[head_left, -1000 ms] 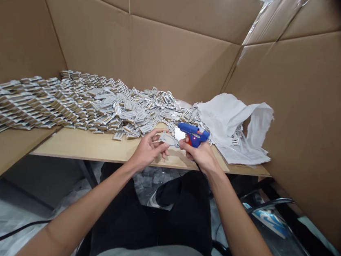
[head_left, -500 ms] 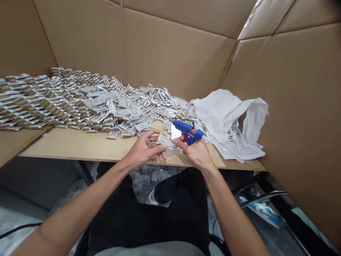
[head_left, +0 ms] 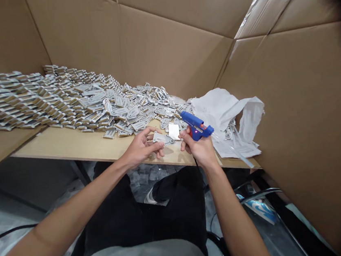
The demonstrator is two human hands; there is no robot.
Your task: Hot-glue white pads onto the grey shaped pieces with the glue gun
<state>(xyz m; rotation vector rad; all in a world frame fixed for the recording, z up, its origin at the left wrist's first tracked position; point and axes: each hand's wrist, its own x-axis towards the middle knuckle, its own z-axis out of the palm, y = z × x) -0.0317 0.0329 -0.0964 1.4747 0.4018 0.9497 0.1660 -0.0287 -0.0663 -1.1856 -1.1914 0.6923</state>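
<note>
My left hand (head_left: 143, 146) is closed on a flat grey-white tag-like piece (head_left: 161, 137), its fingers pinching one end over the table's front edge. Wrapped round the handle of a blue glue gun (head_left: 197, 125) is my right hand (head_left: 202, 148). The gun's nozzle end points up and left, and a clear glue stick trails from its back. Between the hands, a small white square (head_left: 173, 131) lies near the gun. Behind them spreads a loose pile of similar grey-white pieces (head_left: 125, 108).
Stacked rows of pieces (head_left: 16, 98) fill the left side. A crumpled white plastic bag (head_left: 214, 110) lies at the right with pieces in it. Cardboard walls (head_left: 173, 41) enclose the wooden tabletop (head_left: 58, 145). A blue-and-white item (head_left: 261, 210) sits below at right.
My right hand has drawn the glue gun right, away from the piece in my left hand. The white square and the glue stick now show more fully. My left hand keeps its hold.
</note>
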